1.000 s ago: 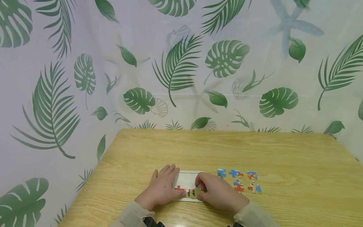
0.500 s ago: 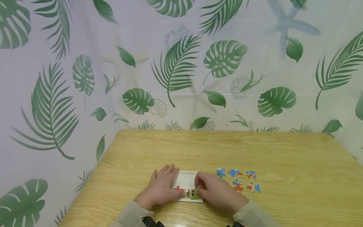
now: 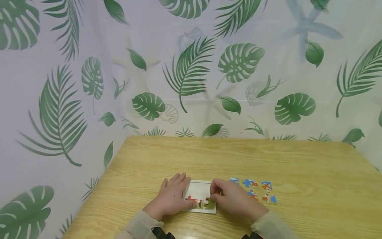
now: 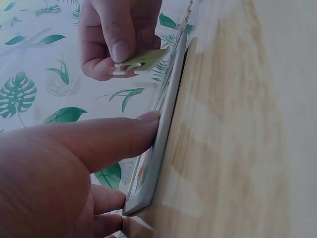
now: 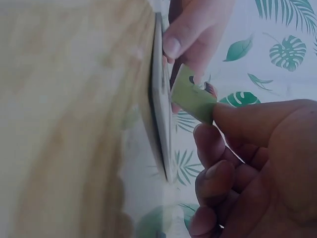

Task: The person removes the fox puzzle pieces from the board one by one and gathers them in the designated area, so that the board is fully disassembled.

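Observation:
The left hand lies spread at the left side of a white puzzle tray, its thumb pressing near the tray's front edge. Between thumb and fingers the right hand pinches a green puzzle piece over the tray's right front corner. Both wrist views show this green piece tilted and lifted off the tray. Other joined pieces lie along the front of the tray, partly hidden by the left thumb.
Several loose puzzle pieces lie on the wooden table to the right of the tray, some partly behind the right hand. A leaf-patterned cloth hangs behind and to the left of the table.
The right hand has shifted slightly right and raised the green piece from the tray's corner, where it lay beside the others. The left hand keeps its place; the head view has moved slightly.

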